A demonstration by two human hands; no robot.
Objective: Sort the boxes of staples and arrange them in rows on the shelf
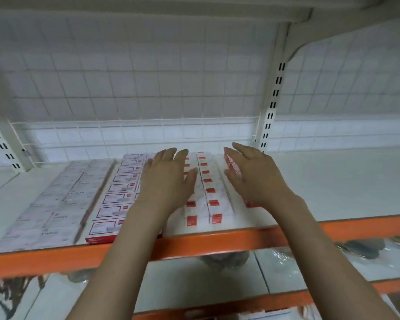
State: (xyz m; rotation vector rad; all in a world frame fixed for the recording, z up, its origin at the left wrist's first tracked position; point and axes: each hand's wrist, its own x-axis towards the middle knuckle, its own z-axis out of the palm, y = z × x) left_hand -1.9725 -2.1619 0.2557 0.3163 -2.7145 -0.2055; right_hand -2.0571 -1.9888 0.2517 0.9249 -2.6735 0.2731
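The boxes [203, 188] are lying in rows on the shelf [333, 181]. Both hands are hovering with fingers spread, gripping nothing: left [169, 179] over the middle rows, right [252, 174] beside the outermost row. A careless sideways push risks skewing rows or nudging front boxes off the orange edge [217, 241].

A white wire grid panel [134, 72] backs the unit, beside a slotted upright [271, 107]; clear-wrapped goods [360, 248] lie below.

white tiled wall [129, 72] | slotted upright [273, 98] | wire back grid [134, 132]
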